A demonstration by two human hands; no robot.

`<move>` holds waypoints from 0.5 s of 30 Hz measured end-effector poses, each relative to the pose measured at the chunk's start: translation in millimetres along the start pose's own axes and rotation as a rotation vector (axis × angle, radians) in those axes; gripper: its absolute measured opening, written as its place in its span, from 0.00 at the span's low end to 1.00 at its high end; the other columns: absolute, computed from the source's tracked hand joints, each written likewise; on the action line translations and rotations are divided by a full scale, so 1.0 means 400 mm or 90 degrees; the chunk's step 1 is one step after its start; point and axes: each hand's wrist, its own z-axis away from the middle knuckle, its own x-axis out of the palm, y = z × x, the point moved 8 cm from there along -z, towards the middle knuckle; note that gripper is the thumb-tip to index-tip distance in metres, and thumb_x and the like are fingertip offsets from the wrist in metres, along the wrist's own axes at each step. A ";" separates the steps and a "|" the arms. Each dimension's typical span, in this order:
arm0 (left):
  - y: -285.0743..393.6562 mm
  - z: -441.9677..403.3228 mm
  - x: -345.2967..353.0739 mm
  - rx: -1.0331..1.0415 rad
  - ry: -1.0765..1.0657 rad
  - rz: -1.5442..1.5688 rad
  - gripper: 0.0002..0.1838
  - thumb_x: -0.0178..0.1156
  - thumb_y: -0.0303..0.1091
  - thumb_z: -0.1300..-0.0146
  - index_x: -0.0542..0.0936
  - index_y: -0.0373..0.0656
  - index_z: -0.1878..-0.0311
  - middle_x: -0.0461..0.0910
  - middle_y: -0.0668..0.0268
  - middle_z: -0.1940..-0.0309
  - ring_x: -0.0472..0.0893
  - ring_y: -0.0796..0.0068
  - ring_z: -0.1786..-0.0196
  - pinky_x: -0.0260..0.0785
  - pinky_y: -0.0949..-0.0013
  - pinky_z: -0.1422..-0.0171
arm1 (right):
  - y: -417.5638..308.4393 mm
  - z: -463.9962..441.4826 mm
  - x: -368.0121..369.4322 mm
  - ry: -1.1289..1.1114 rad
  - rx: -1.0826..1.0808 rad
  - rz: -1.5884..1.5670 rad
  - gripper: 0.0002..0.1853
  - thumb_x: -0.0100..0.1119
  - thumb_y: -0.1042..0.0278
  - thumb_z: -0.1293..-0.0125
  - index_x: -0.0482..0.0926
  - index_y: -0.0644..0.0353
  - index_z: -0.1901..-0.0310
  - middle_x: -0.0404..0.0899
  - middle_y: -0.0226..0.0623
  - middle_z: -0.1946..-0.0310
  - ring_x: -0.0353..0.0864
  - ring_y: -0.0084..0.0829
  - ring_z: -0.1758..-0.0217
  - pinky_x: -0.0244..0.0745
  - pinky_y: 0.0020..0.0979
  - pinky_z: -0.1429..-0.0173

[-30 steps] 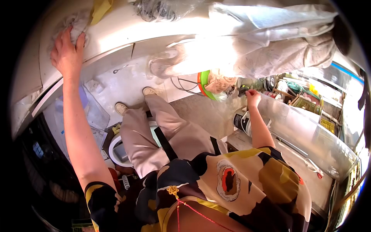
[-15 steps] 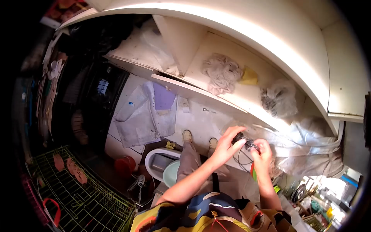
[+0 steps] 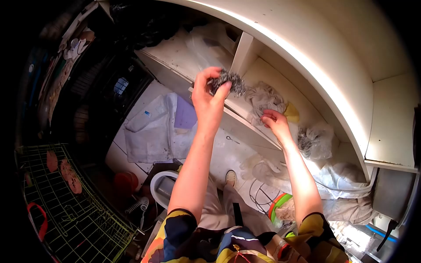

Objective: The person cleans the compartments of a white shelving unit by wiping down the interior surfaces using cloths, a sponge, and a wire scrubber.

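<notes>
A dark grey steel-wool scourer (image 3: 232,83) is gripped between the thumb and fingers of my left hand (image 3: 208,98), raised in front of the cabinet's lower shelf. My right hand (image 3: 277,122) is partly curled, with thumb and fingertips apart and nothing visible in them. It overlaps the edge of a crumpled beige rag (image 3: 265,96) on the shelf; whether it touches the rag I cannot tell. A yellow cloth (image 3: 291,112) lies right beside the rag. Farther right on the shelf sits a clear plastic bag (image 3: 315,140) with dark grey contents.
The white cabinet's shelf edge (image 3: 252,125) runs below my hands, and an upright divider (image 3: 241,52) stands near the scourer. Grey sheeting (image 3: 149,131) and a spoon (image 3: 232,139) lie on the floor. A green wire rack (image 3: 83,210) stands at left.
My left hand has carried the scourer up and left toward the shelf divider. My right hand has come off the scourer and moved up to the rag. The view has shifted.
</notes>
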 end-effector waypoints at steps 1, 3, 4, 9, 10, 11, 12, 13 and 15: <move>0.035 -0.031 0.021 0.081 -0.002 -0.049 0.18 0.62 0.15 0.49 0.73 0.36 0.54 0.75 0.62 0.51 0.75 0.76 0.51 0.68 0.73 0.45 | 0.025 -0.013 -0.005 0.010 0.064 -0.057 0.17 0.58 0.76 0.40 0.76 0.69 0.48 0.81 0.35 0.65 0.78 0.20 0.64 0.75 0.21 0.57; 0.052 -0.053 0.040 0.162 -0.002 -0.100 0.15 0.63 0.16 0.49 0.74 0.37 0.57 0.76 0.64 0.52 0.75 0.77 0.52 0.67 0.74 0.46 | 0.071 -0.039 -0.008 0.016 0.127 -0.113 0.16 0.58 0.76 0.40 0.77 0.69 0.50 0.82 0.34 0.68 0.78 0.20 0.67 0.74 0.21 0.60; 0.029 -0.057 0.048 0.134 -0.024 -0.101 0.14 0.63 0.16 0.50 0.75 0.37 0.60 0.77 0.65 0.54 0.75 0.77 0.54 0.67 0.75 0.47 | 0.088 -0.051 -0.007 0.006 0.125 -0.112 0.15 0.58 0.76 0.40 0.78 0.68 0.51 0.82 0.33 0.70 0.78 0.19 0.69 0.74 0.20 0.63; -0.124 -0.021 0.004 0.027 -0.017 -0.119 0.10 0.62 0.19 0.55 0.76 0.36 0.66 0.79 0.63 0.58 0.76 0.72 0.53 0.66 0.72 0.48 | 0.088 -0.074 -0.010 -0.006 0.173 -0.110 0.12 0.58 0.76 0.42 0.80 0.65 0.56 0.81 0.32 0.73 0.77 0.18 0.73 0.72 0.19 0.67; -0.135 -0.024 -0.002 0.026 -0.027 -0.114 0.10 0.63 0.18 0.55 0.77 0.35 0.67 0.80 0.63 0.58 0.77 0.72 0.55 0.67 0.73 0.49 | 0.089 -0.077 -0.010 -0.012 0.193 -0.080 0.12 0.58 0.77 0.43 0.80 0.64 0.56 0.81 0.32 0.74 0.77 0.18 0.73 0.72 0.19 0.68; -0.130 -0.031 -0.009 0.024 -0.025 -0.115 0.10 0.63 0.18 0.55 0.77 0.35 0.67 0.80 0.63 0.58 0.77 0.72 0.55 0.67 0.73 0.49 | 0.094 -0.076 -0.012 -0.018 0.215 -0.050 0.11 0.58 0.77 0.43 0.80 0.63 0.57 0.81 0.32 0.74 0.77 0.18 0.74 0.72 0.19 0.69; -0.131 -0.038 -0.009 0.000 -0.057 -0.106 0.10 0.62 0.17 0.54 0.77 0.35 0.66 0.80 0.63 0.58 0.77 0.75 0.55 0.68 0.73 0.48 | 0.095 -0.073 -0.013 -0.020 0.217 -0.048 0.11 0.58 0.77 0.43 0.80 0.63 0.57 0.81 0.32 0.74 0.77 0.18 0.74 0.72 0.19 0.69; -0.132 -0.053 -0.005 -0.020 -0.091 -0.097 0.10 0.62 0.16 0.53 0.78 0.35 0.65 0.81 0.64 0.57 0.77 0.77 0.55 0.68 0.74 0.48 | 0.097 -0.077 -0.011 -0.024 0.220 -0.045 0.11 0.58 0.78 0.43 0.81 0.63 0.57 0.81 0.32 0.75 0.77 0.18 0.75 0.72 0.20 0.70; -0.065 -0.108 0.013 0.027 -0.109 -0.090 0.11 0.62 0.15 0.54 0.78 0.35 0.65 0.80 0.64 0.57 0.77 0.76 0.54 0.69 0.74 0.47 | 0.093 -0.085 -0.007 -0.027 0.220 -0.044 0.11 0.58 0.78 0.43 0.81 0.62 0.58 0.81 0.32 0.75 0.77 0.18 0.75 0.72 0.20 0.71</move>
